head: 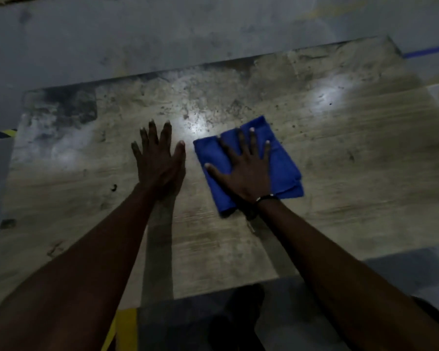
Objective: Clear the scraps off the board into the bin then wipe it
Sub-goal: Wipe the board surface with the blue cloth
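A large worn wooden board (340, 153) fills most of the view, stained and dusty, with dark specks near its middle and a dark patch at its far left corner. A folded blue cloth (284, 171) lies flat on the board, right of centre. My right hand (243, 168) presses down on the cloth with straight, spread fingers. My left hand (160, 155) rests flat on the bare board just left of the cloth, fingers straight. A small dark scrap (114, 187) lies on the board left of my left wrist. No bin is in view.
Grey concrete floor (162, 34) surrounds the board. Yellow-black hazard tape (0, 135) shows at the left edge, blue tape (428, 50) at the far right, and a yellow stripe (126, 328) below the board's near edge. My feet are dimly visible at the bottom.
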Available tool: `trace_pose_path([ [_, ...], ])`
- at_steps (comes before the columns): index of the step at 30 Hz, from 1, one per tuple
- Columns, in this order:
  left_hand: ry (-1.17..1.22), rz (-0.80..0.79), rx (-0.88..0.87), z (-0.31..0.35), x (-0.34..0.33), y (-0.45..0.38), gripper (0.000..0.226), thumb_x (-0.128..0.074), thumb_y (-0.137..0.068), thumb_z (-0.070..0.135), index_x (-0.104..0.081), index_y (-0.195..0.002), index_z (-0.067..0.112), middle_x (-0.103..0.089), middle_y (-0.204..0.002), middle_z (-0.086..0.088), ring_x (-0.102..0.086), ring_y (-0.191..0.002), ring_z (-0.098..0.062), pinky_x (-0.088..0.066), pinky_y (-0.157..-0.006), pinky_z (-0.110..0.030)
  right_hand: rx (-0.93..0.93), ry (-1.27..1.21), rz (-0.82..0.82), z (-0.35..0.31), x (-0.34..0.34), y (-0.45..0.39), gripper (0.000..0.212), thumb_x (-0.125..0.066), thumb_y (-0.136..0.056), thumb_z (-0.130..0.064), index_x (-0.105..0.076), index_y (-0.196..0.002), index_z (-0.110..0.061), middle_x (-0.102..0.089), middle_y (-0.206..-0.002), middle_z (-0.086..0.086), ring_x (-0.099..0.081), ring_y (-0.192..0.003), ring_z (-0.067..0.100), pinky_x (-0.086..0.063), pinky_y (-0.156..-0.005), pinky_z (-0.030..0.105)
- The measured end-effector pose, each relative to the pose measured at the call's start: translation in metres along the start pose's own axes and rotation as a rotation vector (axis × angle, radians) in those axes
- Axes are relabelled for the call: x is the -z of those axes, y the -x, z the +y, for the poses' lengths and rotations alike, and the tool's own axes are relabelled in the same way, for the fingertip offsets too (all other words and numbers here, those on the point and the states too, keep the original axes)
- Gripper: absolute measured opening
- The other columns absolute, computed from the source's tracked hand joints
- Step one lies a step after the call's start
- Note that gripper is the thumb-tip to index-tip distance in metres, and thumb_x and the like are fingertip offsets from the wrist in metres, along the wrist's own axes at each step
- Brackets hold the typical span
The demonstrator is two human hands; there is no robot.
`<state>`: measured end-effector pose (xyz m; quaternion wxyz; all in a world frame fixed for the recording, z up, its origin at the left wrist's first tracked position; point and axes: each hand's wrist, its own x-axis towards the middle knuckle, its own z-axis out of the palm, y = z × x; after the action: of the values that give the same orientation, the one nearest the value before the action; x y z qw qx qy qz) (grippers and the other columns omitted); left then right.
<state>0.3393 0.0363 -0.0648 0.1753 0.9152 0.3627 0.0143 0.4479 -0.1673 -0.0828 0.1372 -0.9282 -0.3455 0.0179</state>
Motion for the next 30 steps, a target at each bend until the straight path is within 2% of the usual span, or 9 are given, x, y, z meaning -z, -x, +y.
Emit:
trace_pose_path([
  [3, -0.022, 0.069, 0.039, 0.006, -0.005, -0.005, 0.068, -0.022, -0.105, 0.064, -0.010, -0.165, 0.034, 0.004, -0.175, -0.003, 0.007, -0.161, -0.026, 0.003, -0.128, -0.057, 0.051, 0.011, 0.008, 0.029, 0.007, -0.011, 0.087, -0.027, -0.085, -0.093, -0.021, -0.161, -0.051, -0.008, -0.175, -0.001, 0.002, -0.162, 0.027, 0.001, -0.126, 0.063],
  [7, -0.025, 0.124, 0.042, 0.010, -0.007, -0.001, 0.066, -0.025, -0.105, 0.063, -0.013, -0.165, 0.037, 0.000, -0.175, -0.001, 0.003, -0.161, -0.024, 0.001, -0.128, -0.056, -0.212, 0.021, 0.021, 0.095, 0.031, -0.051, 0.088, -0.026, -0.083, -0.095, -0.016, -0.161, -0.053, -0.003, -0.175, -0.003, 0.003, -0.162, 0.027, 0.000, -0.126, 0.064],
  [10, -0.025, 0.143, 0.064, 0.014, -0.007, -0.003, 0.065, -0.031, -0.105, 0.060, -0.014, -0.164, 0.038, -0.002, -0.175, 0.000, 0.002, -0.161, -0.023, -0.001, -0.128, -0.057, -0.369, -0.011, 0.048, 0.093, 0.032, -0.072, 0.088, -0.025, -0.086, -0.093, -0.015, -0.162, -0.050, -0.001, -0.175, 0.001, 0.004, -0.161, 0.031, -0.002, -0.123, 0.068],
  [14, -0.024, 0.141, 0.060, 0.015, -0.005, -0.002, 0.065, -0.034, -0.106, 0.058, -0.014, -0.164, 0.038, -0.002, -0.175, 0.000, 0.001, -0.161, -0.023, -0.004, -0.128, -0.057, -0.147, 0.023, 0.116, 0.024, 0.007, -0.079, 0.085, -0.036, -0.089, -0.086, -0.030, -0.161, -0.042, -0.013, -0.174, 0.008, -0.006, -0.161, 0.035, -0.005, -0.124, 0.067],
  [18, -0.027, 0.137, 0.076, 0.013, -0.001, -0.006, 0.067, -0.042, -0.104, 0.056, -0.018, -0.164, 0.037, -0.004, -0.175, 0.000, -0.002, -0.161, -0.024, -0.007, -0.128, -0.057, 0.083, 0.024, 0.014, 0.006, 0.002, -0.073, 0.086, -0.036, -0.088, -0.089, -0.022, -0.162, -0.046, -0.004, -0.175, 0.002, 0.006, -0.162, 0.029, -0.001, -0.125, 0.064],
  [23, -0.047, 0.184, 0.080, 0.015, -0.002, -0.005, 0.068, -0.048, -0.102, 0.053, -0.021, -0.163, 0.038, -0.005, -0.175, 0.002, -0.004, -0.161, -0.023, -0.009, -0.127, -0.057, -0.170, 0.074, 0.076, 0.072, 0.020, -0.113, 0.086, -0.033, -0.087, -0.090, -0.020, -0.162, -0.049, -0.009, -0.175, 0.001, -0.003, -0.162, 0.031, -0.008, -0.124, 0.066],
  [26, -0.030, 0.182, 0.101, 0.018, 0.001, -0.006, 0.068, -0.047, -0.100, 0.054, -0.027, -0.162, 0.036, -0.009, -0.174, 0.002, -0.007, -0.161, -0.023, -0.010, -0.127, -0.056, -0.357, 0.017, 0.089, 0.063, 0.020, -0.142, 0.088, -0.030, -0.087, -0.091, -0.015, -0.162, -0.049, -0.003, -0.176, 0.002, 0.002, -0.161, 0.032, -0.006, -0.123, 0.069],
  [28, -0.034, 0.179, 0.099, 0.018, 0.003, -0.008, 0.069, -0.044, -0.099, 0.057, -0.028, -0.162, 0.035, -0.009, -0.174, 0.001, -0.008, -0.161, -0.024, -0.012, -0.127, -0.057, -0.301, 0.001, 0.081, 0.028, 0.009, -0.154, 0.088, -0.032, -0.088, -0.089, -0.017, -0.163, -0.045, -0.004, -0.175, 0.005, 0.002, -0.161, 0.034, -0.003, -0.123, 0.068],
  [30, -0.055, 0.176, 0.085, 0.016, 0.003, -0.008, 0.070, -0.043, -0.097, 0.058, -0.028, -0.162, 0.034, -0.009, -0.174, 0.000, -0.009, -0.161, -0.025, -0.014, -0.126, -0.058, -0.086, 0.001, 0.053, -0.015, -0.004, -0.157, 0.087, -0.037, -0.089, -0.086, -0.022, -0.163, -0.043, -0.006, -0.175, 0.006, 0.001, -0.161, 0.035, 0.000, -0.125, 0.065],
])
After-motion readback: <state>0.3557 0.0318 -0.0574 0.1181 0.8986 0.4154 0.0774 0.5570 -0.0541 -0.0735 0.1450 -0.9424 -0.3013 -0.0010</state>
